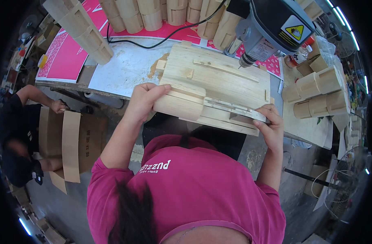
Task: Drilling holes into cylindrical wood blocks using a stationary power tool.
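My left hand (144, 99) is closed round the left end of a pale, rounded wooden block (181, 101) with a lengthwise groove, its thumb on top. Rightward from the block runs a narrow wooden strip (230, 106). My right hand (270, 125) pinches the far right end of that strip between thumb and fingers. Both pieces lie along the near edge of a flat wooden board (218, 65) with small battens fixed on it. A further plank edge shows below the strip. Whether block and strip are joined, I cannot tell.
Above the board hangs a grey drill press head (271, 36) with its chuck (247, 61). Several wooden cylinders (151, 16) stand at the back; more stacked ones (320, 91) lie at right. A black cable (161, 42) crosses the table. Leftward, another person handles a cardboard box (90, 142).
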### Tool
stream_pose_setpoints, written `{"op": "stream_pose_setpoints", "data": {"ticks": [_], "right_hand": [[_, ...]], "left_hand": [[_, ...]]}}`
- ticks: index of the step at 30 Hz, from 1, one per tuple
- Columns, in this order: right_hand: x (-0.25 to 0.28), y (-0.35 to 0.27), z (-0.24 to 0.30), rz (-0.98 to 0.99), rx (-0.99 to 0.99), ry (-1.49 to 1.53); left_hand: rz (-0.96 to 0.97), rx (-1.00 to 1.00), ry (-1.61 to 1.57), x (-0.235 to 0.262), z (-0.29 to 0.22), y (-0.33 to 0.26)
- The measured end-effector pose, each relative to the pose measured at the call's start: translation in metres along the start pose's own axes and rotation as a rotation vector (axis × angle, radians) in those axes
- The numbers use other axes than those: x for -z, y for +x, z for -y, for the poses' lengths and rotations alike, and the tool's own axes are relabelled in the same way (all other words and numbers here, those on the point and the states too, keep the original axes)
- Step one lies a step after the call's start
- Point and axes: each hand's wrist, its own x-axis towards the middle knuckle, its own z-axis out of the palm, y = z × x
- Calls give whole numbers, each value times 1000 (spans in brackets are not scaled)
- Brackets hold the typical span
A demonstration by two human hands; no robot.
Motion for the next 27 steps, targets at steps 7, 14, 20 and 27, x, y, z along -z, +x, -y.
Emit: {"op": "stream_pose_setpoints", "data": {"ticks": [7, 14, 20, 27], "right_hand": [[-5, 2, -41, 6, -120, 117], [-2, 18, -60, -64, -66, 80], [-1, 19, -63, -108, 7, -102], [10, 36, -77, -297, 51, -304]], "left_hand": [[248, 132, -108, -42, 15, 20], [474, -23, 57, -76, 25, 44], [310, -892, 702, -60, 52, 55], [192, -945, 916, -85, 74, 79]]}}
